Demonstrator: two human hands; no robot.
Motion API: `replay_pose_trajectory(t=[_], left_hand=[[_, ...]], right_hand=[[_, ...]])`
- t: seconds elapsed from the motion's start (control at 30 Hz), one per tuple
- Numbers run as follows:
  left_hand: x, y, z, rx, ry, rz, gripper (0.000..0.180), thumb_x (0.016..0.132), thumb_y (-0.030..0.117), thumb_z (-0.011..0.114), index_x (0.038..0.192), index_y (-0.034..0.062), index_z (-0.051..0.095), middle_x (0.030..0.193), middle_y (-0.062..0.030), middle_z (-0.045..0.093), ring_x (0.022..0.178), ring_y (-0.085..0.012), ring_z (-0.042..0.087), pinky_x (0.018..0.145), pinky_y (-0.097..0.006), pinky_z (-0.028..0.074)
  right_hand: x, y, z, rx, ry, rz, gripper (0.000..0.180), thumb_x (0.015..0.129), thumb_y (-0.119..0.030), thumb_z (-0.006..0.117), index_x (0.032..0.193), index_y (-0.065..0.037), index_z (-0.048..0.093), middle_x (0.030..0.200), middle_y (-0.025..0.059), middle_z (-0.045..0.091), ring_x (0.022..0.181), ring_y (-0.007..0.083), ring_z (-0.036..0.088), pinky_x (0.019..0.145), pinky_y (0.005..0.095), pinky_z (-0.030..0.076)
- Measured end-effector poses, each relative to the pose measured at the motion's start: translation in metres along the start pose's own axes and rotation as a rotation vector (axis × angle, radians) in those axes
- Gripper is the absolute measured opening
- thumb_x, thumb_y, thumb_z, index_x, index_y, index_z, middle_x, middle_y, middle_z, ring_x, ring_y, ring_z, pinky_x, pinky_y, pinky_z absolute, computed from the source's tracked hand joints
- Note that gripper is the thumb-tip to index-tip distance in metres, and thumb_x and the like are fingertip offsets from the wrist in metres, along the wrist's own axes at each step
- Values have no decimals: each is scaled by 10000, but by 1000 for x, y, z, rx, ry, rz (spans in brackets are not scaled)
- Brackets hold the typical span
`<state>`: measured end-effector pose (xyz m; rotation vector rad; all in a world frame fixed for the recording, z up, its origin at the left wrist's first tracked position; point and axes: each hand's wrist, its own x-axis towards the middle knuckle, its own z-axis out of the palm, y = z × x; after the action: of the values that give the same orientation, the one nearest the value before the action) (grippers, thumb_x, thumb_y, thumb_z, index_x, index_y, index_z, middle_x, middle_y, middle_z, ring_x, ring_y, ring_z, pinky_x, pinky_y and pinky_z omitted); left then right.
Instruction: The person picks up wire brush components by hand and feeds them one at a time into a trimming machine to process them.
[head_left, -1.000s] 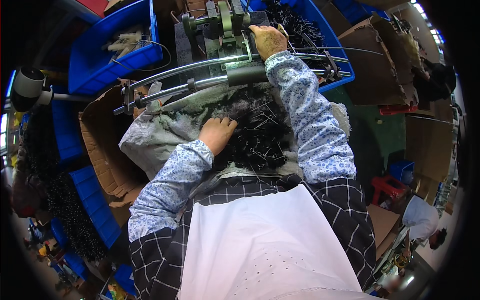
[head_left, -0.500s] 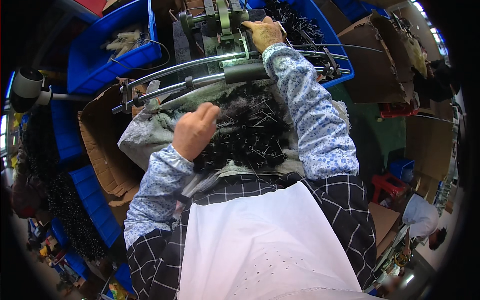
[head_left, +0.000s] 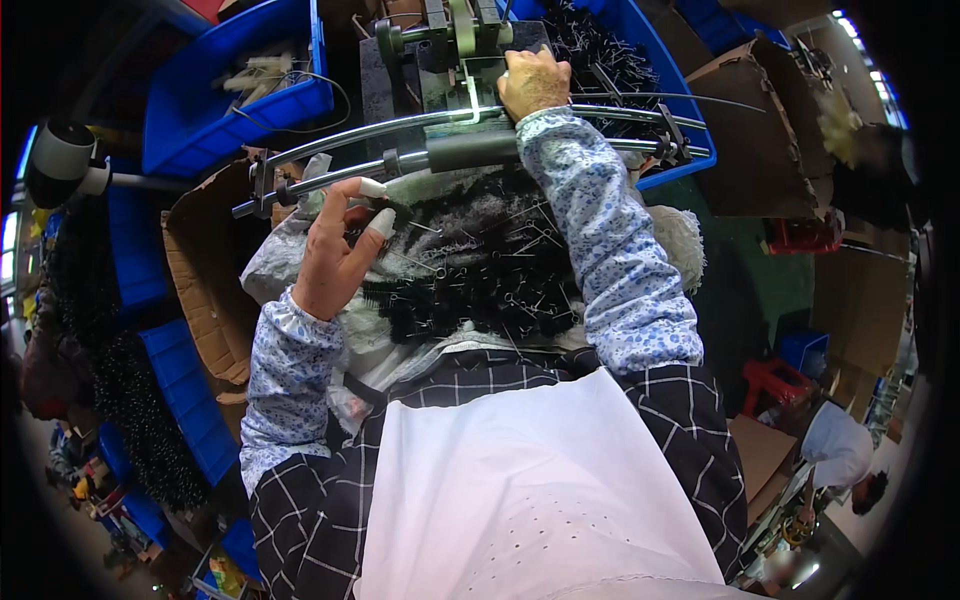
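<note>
Black bristly wire-stemmed brush pieces (head_left: 470,275) lie heaped in a grey plastic sack (head_left: 275,265) right in front of the person, between both forearms, under the curved metal rails (head_left: 400,125).

Left hand (head_left: 335,250): raised over the left edge of the heap, fingers (head_left: 382,222) loosely curled and half open, white tape caps on two fingertips. Thumb and forefinger tips meet near a thin wire stem just under the lower rail; can't tell if anything is actually pinched.

Right hand (head_left: 533,82): far side, closed down on the small metal machine (head_left: 455,40) at the upper rail, knuckles up. What sits under the palm is hidden.

Dark cylindrical sleeve (head_left: 470,152) sits on the lower rail between the two hands.

Containers:
- Blue plastic bin (head_left: 235,95), upper left, rectangular, holds pale whitish parts and a loose thin cable.
- Second blue plastic bin (head_left: 640,60) behind the machine, upper right, packed with more black brush pieces.
- Open brown cardboard box (head_left: 205,275), left of the sack, flaps torn, touching it.
- Brown cardboard carton (head_left: 755,140), right, flaps open, contents not readable.
- Blue crates (head_left: 180,400) stacked lower left beside dark bristle bundles.
- Red plastic stool (head_left: 770,380) on the floor, lower right.

No readable labels at this size.

Blue floral sleeves on both arms, white apron (head_left: 520,490) over a checked shirt.
</note>
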<state>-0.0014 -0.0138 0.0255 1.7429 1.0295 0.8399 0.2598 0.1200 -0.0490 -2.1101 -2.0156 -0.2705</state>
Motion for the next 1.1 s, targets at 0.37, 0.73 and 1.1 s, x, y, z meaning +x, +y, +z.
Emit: replay_pose_trajectory(t=[0.37,0.73,1.1], left_hand=[[4,0,2,-57,-19,-12,272,849,48,525,1097,1,423,999,-63,490,913,-127,517,772,-235,428],[19,1,16,-204,-58,16,234,872,65,509,1078,24,409,975,-52,485,878,-96,530,714,-214,448],[39,-2,53,-157,2,91,253,853,51,526,1070,35,397,908,-66,523,858,-126,559,687,-237,468]], right_hand=[[-1,-2,-7,-43,-69,-17,239,740,-253,574,918,-99,612,901,44,635,941,233,553,749,408,401],[39,97,13,-57,-24,-146,258,868,-270,439,1035,-198,622,924,79,634,902,223,593,790,377,464],[-51,23,-90,803,-581,-391,278,891,-167,489,1124,-23,534,951,99,610,849,185,586,740,297,485]])
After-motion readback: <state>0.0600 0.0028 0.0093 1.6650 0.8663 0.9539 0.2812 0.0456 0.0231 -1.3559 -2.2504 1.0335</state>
